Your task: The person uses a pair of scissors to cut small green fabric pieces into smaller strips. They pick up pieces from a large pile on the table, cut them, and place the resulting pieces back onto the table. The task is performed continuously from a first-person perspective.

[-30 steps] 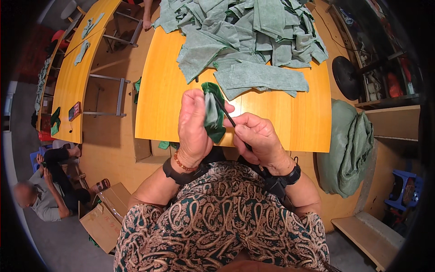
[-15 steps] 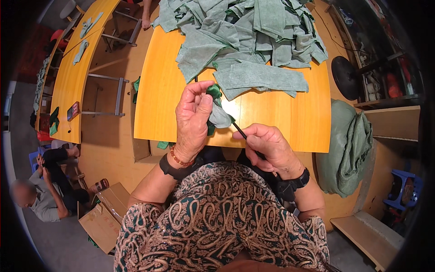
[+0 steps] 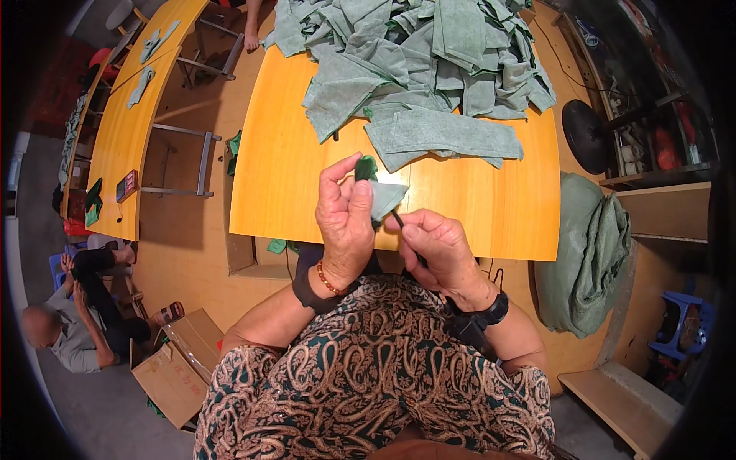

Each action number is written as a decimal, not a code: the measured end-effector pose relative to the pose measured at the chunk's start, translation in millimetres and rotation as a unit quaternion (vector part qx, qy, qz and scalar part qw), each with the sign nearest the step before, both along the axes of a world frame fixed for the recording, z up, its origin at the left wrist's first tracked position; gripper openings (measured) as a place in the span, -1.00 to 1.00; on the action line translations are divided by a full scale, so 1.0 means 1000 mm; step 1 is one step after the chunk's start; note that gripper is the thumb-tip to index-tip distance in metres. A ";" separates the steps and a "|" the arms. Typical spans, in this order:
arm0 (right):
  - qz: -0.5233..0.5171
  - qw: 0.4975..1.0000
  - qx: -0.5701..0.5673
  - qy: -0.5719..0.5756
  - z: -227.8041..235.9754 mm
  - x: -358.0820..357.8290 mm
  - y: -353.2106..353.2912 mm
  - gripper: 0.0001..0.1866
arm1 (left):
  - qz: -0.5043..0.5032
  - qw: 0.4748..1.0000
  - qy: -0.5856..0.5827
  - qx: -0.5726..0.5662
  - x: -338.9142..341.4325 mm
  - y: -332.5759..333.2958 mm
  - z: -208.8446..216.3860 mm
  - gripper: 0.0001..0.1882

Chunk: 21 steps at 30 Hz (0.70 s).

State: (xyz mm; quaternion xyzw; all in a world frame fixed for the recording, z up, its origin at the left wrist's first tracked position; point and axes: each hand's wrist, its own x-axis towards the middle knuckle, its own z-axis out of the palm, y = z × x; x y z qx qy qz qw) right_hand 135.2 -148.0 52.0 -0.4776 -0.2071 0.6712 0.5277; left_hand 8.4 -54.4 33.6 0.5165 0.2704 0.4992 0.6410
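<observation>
My left hand (image 3: pixel 346 218) is closed on a small piece of grey-green cloth (image 3: pixel 389 198) with a bright green end showing above the thumb. In my right hand (image 3: pixel 443 249) is a thin black rod (image 3: pixel 396 218), pinched between thumb and fingers. The rod's upper tip touches or lies just behind the cloth's lower edge; I cannot tell which. Both hands are over the near edge of the yellow table (image 3: pixel 491 207). Beyond them lies a folded grey-green cloth strip (image 3: pixel 452 134), in front of a large heap of similar cloth pieces (image 3: pixel 414 69).
A big green bundle (image 3: pixel 583 253) stands right of the table, near a black fan (image 3: pixel 584 136). Left are a second long table (image 3: pixel 126 146), an open cardboard box (image 3: pixel 176 376) and a seated person (image 3: pixel 88 330). A blue stool (image 3: pixel 681 326) is at far right.
My left hand has moved slightly right and down with the cloth, whose grey-green part now stands out as a pointed flap. My right hand has shifted a little left with the rod.
</observation>
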 end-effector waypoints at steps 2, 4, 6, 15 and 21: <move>-0.030 0.999 0.021 -0.020 -0.007 0.000 0.010 -0.74 | -0.018 1.000 -0.003 -0.001 0.000 -0.004 -0.001 -0.61; -0.026 0.998 0.047 -0.016 -0.010 -0.001 0.015 -0.75 | -0.029 0.999 0.000 0.026 -0.001 -0.005 -0.010 -0.59; -0.026 0.998 0.053 -0.010 -0.008 0.000 0.015 -0.76 | -0.034 0.999 0.010 -0.006 -0.004 -0.002 0.003 -0.58; 0.033 0.997 0.021 -0.067 0.013 0.028 -0.020 -0.78 | 0.049 0.999 0.023 0.001 -0.021 0.034 -0.006 -0.88; 0.072 0.994 0.019 -0.077 0.023 0.026 -0.023 -0.73 | 0.076 0.985 0.113 0.102 -0.018 0.032 -0.002 -0.93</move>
